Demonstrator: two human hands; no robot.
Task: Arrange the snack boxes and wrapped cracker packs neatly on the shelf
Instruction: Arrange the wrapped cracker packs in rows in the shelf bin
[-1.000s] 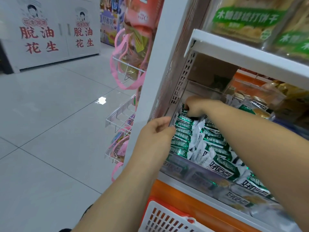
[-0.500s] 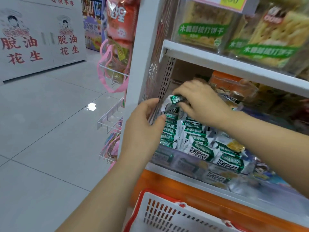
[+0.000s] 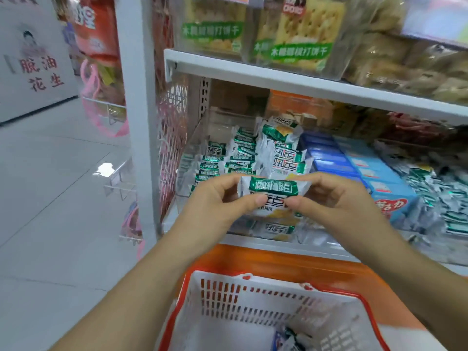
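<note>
- Grip: the left hand (image 3: pixel 212 203) and the right hand (image 3: pixel 339 198) each pinch one end of a single wrapped cracker pack (image 3: pixel 272 190). The thumbs lie on its printed face and the fingers curl behind it.
- Position: the pack is held level in the air, just in front of the front edge of the shelf (image 3: pixel 278 243) near its left end. It is apart from the stock behind it.
- Stock at the left end: upright rows of like packs (image 3: pixel 215 171) stand against the side wall. Beside them, tilted packs (image 3: pixel 278 138) lie heaped toward the back edge.
- Stock further right: blue snack boxes (image 3: pixel 374 173) run in a line from front edge to back. Loose silver-green packs (image 3: pixel 443 196) are piled near the right edge.
- Step in hand, as judged: one pack is being squared up before it goes into a row. The heaped and loose packs are not yet sorted.
- Next move, as judged: turn the pack on edge to match its neighbours, then slide it into a gap at the front of a row without toppling the others.
- Below the front edge: a white basket (image 3: pixel 253 307) with a red rim holds a few wrapped items, too blurred to name.
</note>
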